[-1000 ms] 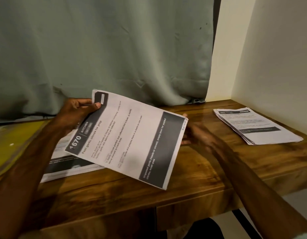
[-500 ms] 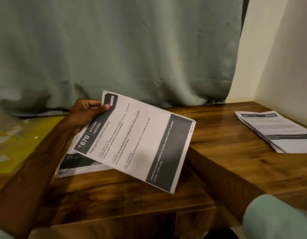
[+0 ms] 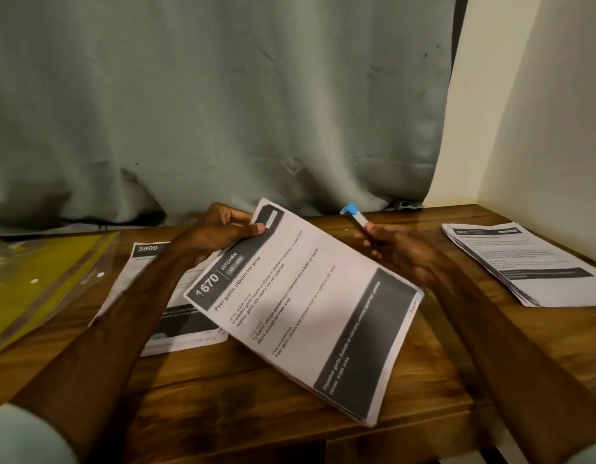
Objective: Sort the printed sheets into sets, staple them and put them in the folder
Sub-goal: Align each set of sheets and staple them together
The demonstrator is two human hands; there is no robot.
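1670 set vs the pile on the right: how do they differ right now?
1. The 1670 set is held up at a tilt, pinched at its top corner by the left hand; the right pile lies flat on the table, untouched.
2. The 1670 set's edges are nearly squared; the right pile's are fanned out.
Both: white printed sheets with a dark header band and a dark band lower down.

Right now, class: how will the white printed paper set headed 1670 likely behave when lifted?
The white printed paper set headed 1670 is probably light: the left hand alone holds it by one corner. Likely floppy, apt to fan: thin sheet edges show.
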